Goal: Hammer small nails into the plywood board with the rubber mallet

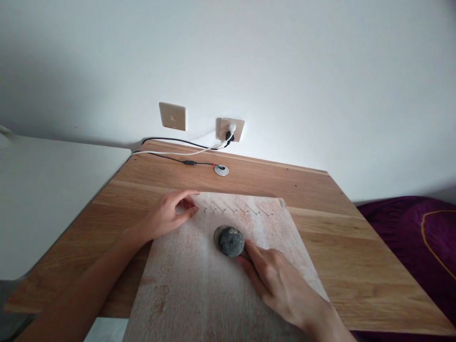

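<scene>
A pale whitewashed board (199, 285) lies on a wooden table (356, 247). Along its far edge stands a row of several small nails (238, 209). My left hand (167, 216) rests on the board's far left corner, fingers curled in a pinch by the leftmost nails; what it pinches is too small to make out. My right hand (278, 280) lies on the board with its fingers wrapped round a dark grey round stone (230, 241) that sits on the board near the middle.
On the wall behind are a switch plate (173, 116) and a socket (230, 129) with plugs. Black and white cables (178, 154) run over the table's far edge near a round grommet (221, 170). A white surface (46, 190) lies left, purple fabric (420, 237) right.
</scene>
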Available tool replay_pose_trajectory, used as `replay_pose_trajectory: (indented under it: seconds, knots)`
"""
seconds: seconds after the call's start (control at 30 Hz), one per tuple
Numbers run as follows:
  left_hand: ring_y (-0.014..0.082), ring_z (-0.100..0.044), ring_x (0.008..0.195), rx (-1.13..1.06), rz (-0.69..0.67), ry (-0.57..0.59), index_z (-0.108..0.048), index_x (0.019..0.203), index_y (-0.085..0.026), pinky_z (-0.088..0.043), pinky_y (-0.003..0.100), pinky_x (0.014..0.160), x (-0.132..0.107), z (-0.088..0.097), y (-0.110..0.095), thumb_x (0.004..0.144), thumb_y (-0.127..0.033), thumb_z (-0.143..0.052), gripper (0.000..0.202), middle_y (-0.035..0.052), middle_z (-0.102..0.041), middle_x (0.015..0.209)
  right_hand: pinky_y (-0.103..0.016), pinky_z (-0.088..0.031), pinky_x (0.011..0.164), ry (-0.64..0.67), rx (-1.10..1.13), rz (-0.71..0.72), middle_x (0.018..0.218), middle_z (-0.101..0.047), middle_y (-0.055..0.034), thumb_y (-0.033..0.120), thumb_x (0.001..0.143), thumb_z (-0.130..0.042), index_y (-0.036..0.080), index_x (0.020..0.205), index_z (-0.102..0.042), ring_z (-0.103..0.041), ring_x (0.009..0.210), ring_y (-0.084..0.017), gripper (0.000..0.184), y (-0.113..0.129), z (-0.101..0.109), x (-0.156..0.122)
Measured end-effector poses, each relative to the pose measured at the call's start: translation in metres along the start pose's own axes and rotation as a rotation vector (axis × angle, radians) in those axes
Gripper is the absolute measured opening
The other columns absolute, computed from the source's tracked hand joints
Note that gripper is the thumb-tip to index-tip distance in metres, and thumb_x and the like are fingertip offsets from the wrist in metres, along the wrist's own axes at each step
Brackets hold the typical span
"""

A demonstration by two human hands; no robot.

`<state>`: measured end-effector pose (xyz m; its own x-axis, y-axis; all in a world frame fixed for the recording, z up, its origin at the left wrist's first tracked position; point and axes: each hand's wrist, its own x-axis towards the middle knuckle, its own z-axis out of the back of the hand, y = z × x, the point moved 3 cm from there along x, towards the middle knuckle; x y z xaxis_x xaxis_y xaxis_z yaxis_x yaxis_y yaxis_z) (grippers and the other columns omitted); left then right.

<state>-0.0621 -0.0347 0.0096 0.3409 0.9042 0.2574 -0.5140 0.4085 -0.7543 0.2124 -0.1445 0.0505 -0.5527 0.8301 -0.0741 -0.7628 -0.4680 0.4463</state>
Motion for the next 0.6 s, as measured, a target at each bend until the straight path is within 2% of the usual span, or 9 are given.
replay_pose_trajectory:
  seconds: [0.17, 0.6]
  knots:
    - [0.0207, -0.073, 0.085, 0.049, -0.005, -0.012, -0.071, 0.125, -0.023, -0.059, 0.036, 0.086, 0.0007, 0.0002, 0.0008, 0.093, -0.035, -0.067, 0.035, 0.0045, -0.079, 0.096, -0.034, -0.044, 0.067, -0.032, 0.031, 0.016, 0.092, -0.073, -0.0041, 0.028, 0.114, -0.037, 0.022, 0.108, -0.055, -0.072, 0.077, -0.021, 0.021, -0.0038, 0.0026, 0.0028]
    - [0.0215, -0.073, 0.088, 0.050, -0.005, -0.008, -0.068, 0.131, -0.021, -0.058, 0.037, 0.087, -0.0001, -0.0010, 0.0018, 0.093, -0.034, -0.065, 0.040, 0.0053, -0.079, 0.098, -0.034, -0.043, 0.067, -0.049, 0.017, 0.029, 0.092, -0.072, -0.0047, 0.028, 0.114, -0.036, 0.021, 0.106, -0.054, -0.070, 0.075, -0.021, 0.020, -0.0035, 0.0009, 0.0007]
